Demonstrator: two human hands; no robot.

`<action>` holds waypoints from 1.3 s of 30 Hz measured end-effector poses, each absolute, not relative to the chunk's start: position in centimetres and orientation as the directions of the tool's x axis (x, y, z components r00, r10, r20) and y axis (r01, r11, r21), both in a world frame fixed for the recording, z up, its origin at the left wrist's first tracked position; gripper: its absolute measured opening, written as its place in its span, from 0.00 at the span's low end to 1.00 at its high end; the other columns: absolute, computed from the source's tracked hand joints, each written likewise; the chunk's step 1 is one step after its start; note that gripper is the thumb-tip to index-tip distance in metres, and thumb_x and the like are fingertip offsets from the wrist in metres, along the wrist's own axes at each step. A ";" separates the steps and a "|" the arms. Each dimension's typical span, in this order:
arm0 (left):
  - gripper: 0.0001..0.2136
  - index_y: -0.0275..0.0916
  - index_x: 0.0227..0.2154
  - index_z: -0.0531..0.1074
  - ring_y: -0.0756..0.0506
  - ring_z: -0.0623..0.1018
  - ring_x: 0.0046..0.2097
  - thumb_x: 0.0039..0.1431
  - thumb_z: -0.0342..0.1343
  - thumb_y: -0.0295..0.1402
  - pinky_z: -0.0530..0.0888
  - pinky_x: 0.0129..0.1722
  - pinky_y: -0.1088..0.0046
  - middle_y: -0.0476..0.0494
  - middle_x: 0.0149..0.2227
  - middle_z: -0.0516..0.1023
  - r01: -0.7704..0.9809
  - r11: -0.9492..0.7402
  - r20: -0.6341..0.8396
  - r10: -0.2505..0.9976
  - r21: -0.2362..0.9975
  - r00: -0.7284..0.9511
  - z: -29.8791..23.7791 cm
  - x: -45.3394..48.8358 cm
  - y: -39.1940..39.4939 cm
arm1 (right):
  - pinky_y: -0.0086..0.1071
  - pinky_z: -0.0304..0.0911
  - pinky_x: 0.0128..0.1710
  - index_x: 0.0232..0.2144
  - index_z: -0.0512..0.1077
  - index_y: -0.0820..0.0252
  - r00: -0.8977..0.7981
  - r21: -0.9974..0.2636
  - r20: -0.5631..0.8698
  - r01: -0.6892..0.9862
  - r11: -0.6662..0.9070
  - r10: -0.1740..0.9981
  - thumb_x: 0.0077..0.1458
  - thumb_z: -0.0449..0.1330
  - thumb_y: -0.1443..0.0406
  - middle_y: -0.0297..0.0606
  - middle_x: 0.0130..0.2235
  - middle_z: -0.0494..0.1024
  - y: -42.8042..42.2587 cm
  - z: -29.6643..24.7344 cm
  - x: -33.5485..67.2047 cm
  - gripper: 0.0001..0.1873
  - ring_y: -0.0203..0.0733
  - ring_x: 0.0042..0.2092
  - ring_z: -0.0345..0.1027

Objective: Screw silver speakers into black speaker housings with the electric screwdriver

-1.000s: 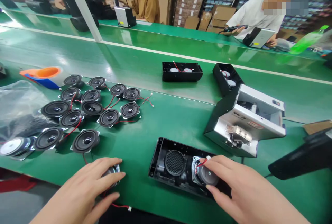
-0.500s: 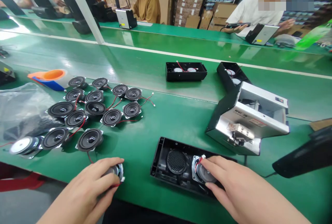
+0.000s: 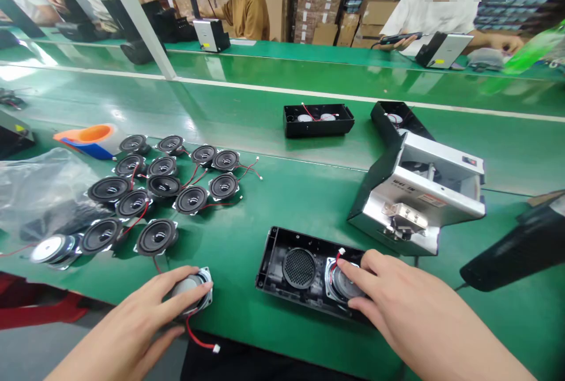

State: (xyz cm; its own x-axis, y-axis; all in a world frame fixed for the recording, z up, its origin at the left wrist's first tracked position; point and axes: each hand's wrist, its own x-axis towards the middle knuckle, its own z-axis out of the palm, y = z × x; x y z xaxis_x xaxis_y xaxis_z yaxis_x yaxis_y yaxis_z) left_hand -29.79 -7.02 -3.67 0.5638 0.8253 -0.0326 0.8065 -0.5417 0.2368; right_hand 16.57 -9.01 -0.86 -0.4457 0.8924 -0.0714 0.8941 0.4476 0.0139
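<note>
A black speaker housing (image 3: 276,254) lies open on the green bench near the front edge, with a round mesh grille (image 3: 299,267) in its left bay. My right hand (image 3: 397,301) presses its fingers on a small speaker driver (image 3: 339,281) seated in the right bay. My left hand (image 3: 145,316) grips another speaker driver (image 3: 193,290) lying magnet-up at the bench edge, its red wire (image 3: 198,340) trailing toward me.
Several loose black speaker drivers (image 3: 154,192) lie at the left beside a clear plastic bag (image 3: 35,192) and a roll of tape (image 3: 88,136). A silver machine (image 3: 419,192) stands behind the housing. Two more black housings (image 3: 318,120) sit on the conveyor. Other people work across the belt.
My left hand has pulled its driver up into view at the bench edge, showing the red wire. My right hand's fingers have shifted slightly on the seated driver.
</note>
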 end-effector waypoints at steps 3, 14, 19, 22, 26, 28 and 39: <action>0.21 0.62 0.63 0.75 0.39 0.87 0.54 0.69 0.58 0.38 0.87 0.49 0.69 0.48 0.61 0.81 0.786 -0.553 -0.048 0.809 0.277 0.586 -1.7 -28.9 -6.2 | 0.51 0.77 0.28 0.59 0.74 0.52 -0.439 -0.015 -0.063 0.899 0.439 0.897 0.57 0.75 0.66 0.34 0.39 0.72 -8.8 -0.9 16.9 0.29 0.50 0.34 0.74; 0.17 0.49 0.55 0.76 0.48 0.81 0.38 0.64 0.68 0.30 0.79 0.38 0.72 0.48 0.51 0.77 0.685 -0.510 -0.083 0.768 0.520 0.635 6.2 -11.0 -1.8 | 0.56 0.77 0.40 0.60 0.75 0.47 -0.376 -0.185 -0.111 0.917 0.352 0.920 0.62 0.73 0.66 0.34 0.42 0.77 -8.1 -1.1 17.3 0.26 0.53 0.41 0.78; 0.18 0.45 0.54 0.76 0.42 0.83 0.37 0.64 0.70 0.31 0.78 0.36 0.65 0.46 0.48 0.76 0.737 -0.627 -0.257 0.691 0.251 0.675 4.3 -7.9 -0.8 | 0.52 0.72 0.38 0.56 0.78 0.47 -0.376 -0.206 -0.101 0.914 0.350 0.921 0.63 0.72 0.64 0.32 0.40 0.77 -8.1 -0.9 17.4 0.21 0.53 0.40 0.76; 0.16 0.42 0.51 0.77 0.39 0.83 0.36 0.63 0.71 0.31 0.78 0.33 0.63 0.45 0.47 0.76 0.724 -0.677 -0.335 0.657 0.132 0.676 4.0 -6.7 -0.7 | 0.50 0.68 0.36 0.54 0.78 0.48 -0.382 -0.214 -0.099 0.910 0.355 0.919 0.63 0.72 0.63 0.32 0.39 0.76 -8.1 -1.0 17.6 0.19 0.52 0.38 0.74; 0.15 0.40 0.49 0.77 0.35 0.84 0.39 0.63 0.72 0.35 0.82 0.36 0.57 0.44 0.44 0.78 0.700 -0.708 -0.405 0.616 0.091 0.675 4.0 -5.9 -0.3 | 0.46 0.64 0.35 0.50 0.77 0.47 -0.393 -0.226 -0.053 0.900 0.373 0.918 0.58 0.76 0.64 0.30 0.37 0.76 -8.0 -1.1 17.8 0.20 0.52 0.37 0.74; 0.17 0.40 0.51 0.77 0.36 0.84 0.40 0.63 0.72 0.36 0.83 0.38 0.56 0.45 0.45 0.79 0.681 -0.723 -0.400 0.594 0.117 0.698 3.8 -6.1 -0.1 | 0.44 0.60 0.33 0.48 0.76 0.48 -0.409 -0.232 -0.020 0.890 0.393 0.913 0.55 0.77 0.65 0.29 0.36 0.74 -8.0 -1.1 17.8 0.21 0.51 0.34 0.73; 0.16 0.38 0.56 0.74 0.42 0.82 0.41 0.67 0.60 0.23 0.80 0.39 0.68 0.39 0.49 0.78 0.613 -0.785 -0.391 0.539 0.086 0.746 2.7 -7.9 -0.7 | 0.41 0.53 0.31 0.49 0.72 0.49 -0.437 -0.275 0.090 0.852 0.445 0.895 0.45 0.82 0.68 0.27 0.34 0.73 -8.0 -1.3 18.0 0.32 0.50 0.30 0.70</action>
